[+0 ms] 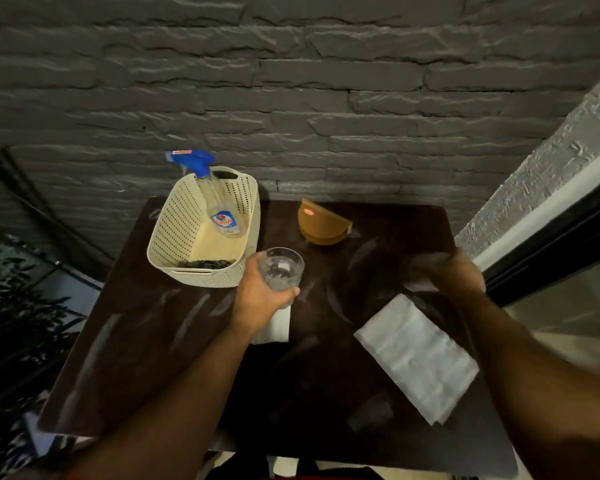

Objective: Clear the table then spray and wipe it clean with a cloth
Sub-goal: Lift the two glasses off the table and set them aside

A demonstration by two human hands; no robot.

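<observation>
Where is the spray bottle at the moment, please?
In the head view, the spray bottle leans inside the cream basket at the table's far left, left of the brown holder.

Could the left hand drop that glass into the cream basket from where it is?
Probably yes. The left hand holds the glass just beside the basket, whose top is open; only the spray bottle leans inside, leaving room.
</observation>
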